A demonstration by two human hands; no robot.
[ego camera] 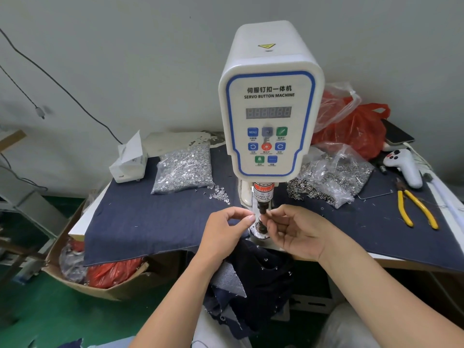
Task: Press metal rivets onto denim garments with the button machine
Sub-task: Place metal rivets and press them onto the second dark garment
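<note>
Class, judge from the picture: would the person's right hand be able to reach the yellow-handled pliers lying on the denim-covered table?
Probably yes. The yellow-handled pliers lie uncovered on the denim-covered table, right of the right hand, with nothing between them.

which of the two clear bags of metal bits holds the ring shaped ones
The bag right of the machine, spilling dark-centred rings. The left bag holds flat shiny silver pieces.

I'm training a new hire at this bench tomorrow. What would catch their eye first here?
The tall white servo button machine with its blue-edged control panel dominates the centre. Right beneath its black press head, the left hand and right hand meet with fingertips at the die. Clear bags of silvery metal rivets sit to either side on the dark denim-covered table.
</note>
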